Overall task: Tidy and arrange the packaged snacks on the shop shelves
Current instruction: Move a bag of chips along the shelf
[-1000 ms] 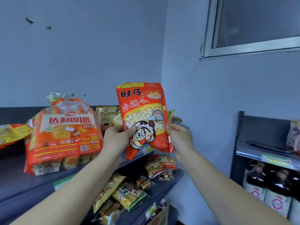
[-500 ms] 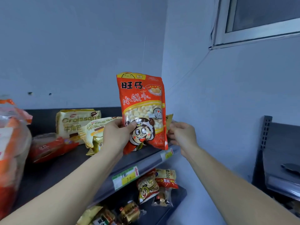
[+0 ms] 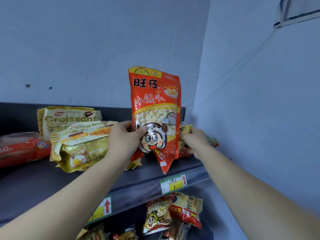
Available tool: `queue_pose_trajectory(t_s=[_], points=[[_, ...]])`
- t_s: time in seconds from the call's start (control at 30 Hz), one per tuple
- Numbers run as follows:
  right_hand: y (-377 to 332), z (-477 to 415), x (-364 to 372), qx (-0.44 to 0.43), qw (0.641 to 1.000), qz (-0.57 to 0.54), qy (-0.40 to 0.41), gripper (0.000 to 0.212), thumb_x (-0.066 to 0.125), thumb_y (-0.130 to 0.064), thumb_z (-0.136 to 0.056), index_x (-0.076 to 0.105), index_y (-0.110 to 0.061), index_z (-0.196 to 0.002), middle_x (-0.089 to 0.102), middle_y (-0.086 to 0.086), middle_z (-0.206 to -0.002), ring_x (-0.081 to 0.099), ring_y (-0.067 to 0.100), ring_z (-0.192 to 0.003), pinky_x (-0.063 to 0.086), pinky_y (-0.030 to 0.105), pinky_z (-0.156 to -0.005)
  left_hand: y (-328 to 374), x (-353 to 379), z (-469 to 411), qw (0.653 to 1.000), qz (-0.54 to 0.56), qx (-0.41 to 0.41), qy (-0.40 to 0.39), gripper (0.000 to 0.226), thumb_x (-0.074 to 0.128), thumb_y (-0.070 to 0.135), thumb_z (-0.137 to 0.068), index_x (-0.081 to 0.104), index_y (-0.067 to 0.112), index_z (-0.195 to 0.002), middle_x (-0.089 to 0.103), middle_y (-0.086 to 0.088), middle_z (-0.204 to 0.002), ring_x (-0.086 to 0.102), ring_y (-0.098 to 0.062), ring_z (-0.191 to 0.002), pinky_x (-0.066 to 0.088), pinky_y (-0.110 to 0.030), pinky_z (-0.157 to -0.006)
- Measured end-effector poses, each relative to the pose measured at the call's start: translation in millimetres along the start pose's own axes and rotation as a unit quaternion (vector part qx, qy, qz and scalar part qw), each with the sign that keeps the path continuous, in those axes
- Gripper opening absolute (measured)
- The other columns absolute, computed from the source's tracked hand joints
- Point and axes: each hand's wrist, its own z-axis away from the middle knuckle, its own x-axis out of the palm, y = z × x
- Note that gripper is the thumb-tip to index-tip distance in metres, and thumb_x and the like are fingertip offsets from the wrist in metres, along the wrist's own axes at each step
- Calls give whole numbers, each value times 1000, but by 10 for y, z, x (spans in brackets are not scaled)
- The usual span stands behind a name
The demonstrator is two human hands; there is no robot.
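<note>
An upright red snack bag (image 3: 155, 101) with a cartoon face and a clear window of small round biscuits is over the right part of the dark top shelf (image 3: 52, 184). My left hand (image 3: 124, 141) grips its lower left side, thumb on the front. My right hand (image 3: 195, 141) is off the bag, just behind its right edge. Its fingers curl around small yellow and red packets (image 3: 187, 129) lying in the shelf's right corner. The bag's bottom corner hangs just above the shelf's front edge.
Two gold croissant packs (image 3: 83, 146) (image 3: 65, 118) and a red pack (image 3: 20, 148) lie left of the bag on the same shelf. Price labels (image 3: 173, 183) line the shelf's front. More snack packets (image 3: 173, 212) sit on the shelf below. A wall (image 3: 259, 118) closes the right side.
My right hand let go of the red bag and reached behind it to the packets in the corner. The view shifted right and closer to the shelf; my left hand kept the bag.
</note>
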Motion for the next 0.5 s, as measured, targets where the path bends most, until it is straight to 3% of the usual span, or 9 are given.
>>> queue_pose_trajectory(t_s=[0.07, 0.2, 0.37, 0.5], points=[[-6, -86, 11, -4, 1000, -10, 1, 8, 73, -9, -73, 69, -16, -73, 73, 6, -78, 70, 28, -80, 58, 48, -79, -47, 55, -1, 1000, -19, -1, 15, 9, 73, 22, -85, 66, 24, -80, 74, 0, -83, 72, -20, -76, 60, -43, -74], [-161, -175, 26, -47, 997, -31, 59, 12, 65, -12, -63, 68, -17, -73, 72, 5, -73, 70, 34, -78, 58, 56, -72, -106, 141, -1, 998, -49, 10, 24, 10, 72, 21, -85, 67, 26, -79, 74, 1, -82, 72, -19, -76, 60, -44, -76], [-408, -203, -122, -151, 966, -97, 188, 10, 72, -27, -80, 63, -22, -82, 69, -5, -84, 66, 20, -80, 55, 38, -78, -123, 238, -1, 997, -73, 19, 26, 8, 71, 21, -86, 66, 25, -82, 73, 1, -86, 71, -19, -80, 59, -44, -77], [-495, -277, -195, -202, 932, -164, 254, 13, 70, -17, -83, 65, -15, -95, 68, 0, -92, 64, 19, -84, 55, 35, -78, -203, 385, -14, 997, -78, 11, 28, 13, 69, 18, -87, 61, 27, -83, 72, 0, -91, 70, -22, -85, 59, -45, -78]])
